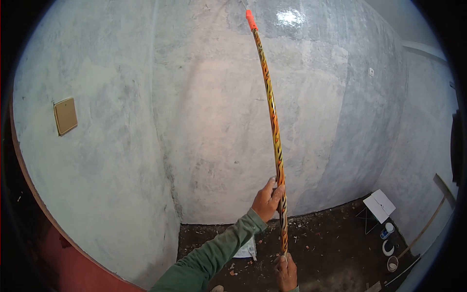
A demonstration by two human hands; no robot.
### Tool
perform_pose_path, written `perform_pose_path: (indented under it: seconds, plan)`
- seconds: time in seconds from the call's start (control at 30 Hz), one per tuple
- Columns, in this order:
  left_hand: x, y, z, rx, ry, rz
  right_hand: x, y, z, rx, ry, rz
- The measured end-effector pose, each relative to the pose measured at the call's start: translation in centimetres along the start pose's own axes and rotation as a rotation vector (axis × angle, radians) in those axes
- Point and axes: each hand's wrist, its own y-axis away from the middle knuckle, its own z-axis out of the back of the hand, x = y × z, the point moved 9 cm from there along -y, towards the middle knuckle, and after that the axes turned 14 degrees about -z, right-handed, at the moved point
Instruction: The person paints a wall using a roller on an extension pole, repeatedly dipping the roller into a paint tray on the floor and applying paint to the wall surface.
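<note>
Left hand (pixel 268 200): raised on a green sleeve (pixel 209 260), wrapped round the pole (pixel 273 121) low on its shaft. Fingers (pixel 279 192) curl across the shaft, pressed together, and the thumb lies up along its left side.

Right hand (pixel 287 273): below the left hand, at the bottom edge of the view, closed round the pole's lower end. Only the knuckles show; fingers seem clenched on the shaft, but their exact set cannot be told.

Pole: long and thin, with a flame pattern in orange, yellow and black. It runs from the right-hand fingers up through the left-hand fingers and leans slightly left as it climbs. Its orange tip (pixel 250 20) is far above both hands, near the top of the view, close against the wall (pixel 204 126). Whether the tip touches the wall cannot be told.

Around:
- Grey, blotchy plastered wall behind the pole, well beyond the fingers, with a bright glare patch right of the tip.
- Tan plate (pixel 65 116) on the wall, far left of the left-hand fingers.
- Dark, littered floor (pixel 331 248) below and beyond the hands.
- White paper (pixel 246 251) on the floor, left of the right-hand fingers and under the left forearm.
- White folding stand (pixel 380 205) well right of the fingers, small white tubs (pixel 388 249) near it on the floor.
- Stick (pixel 427 228) leaning at the far right.
</note>
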Motion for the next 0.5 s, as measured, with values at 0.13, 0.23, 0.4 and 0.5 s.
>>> perform_pose_path:
  seconds: [0.13,0.23,0.4,0.5]
  plan:
    - [-0.4,-0.9,0.4,-0.007,0.042,-0.028,0.2,-0.4,-0.6,0.024,0.006,-0.004]
    - [0.7,1.8,0.2,-0.013,0.009,0.001,-1.0,0.9,-0.6,-0.039,0.022,0.019]
    - [5.7,10.3,-1.7,0.094,-0.127,0.024,-14.8,2.1,-1.2,0.04,0.052,-0.147]
    - [7.4,15.2,-3.0,0.211,-0.13,0.25,-20.0,4.1,-0.7,0.036,0.095,-0.235]
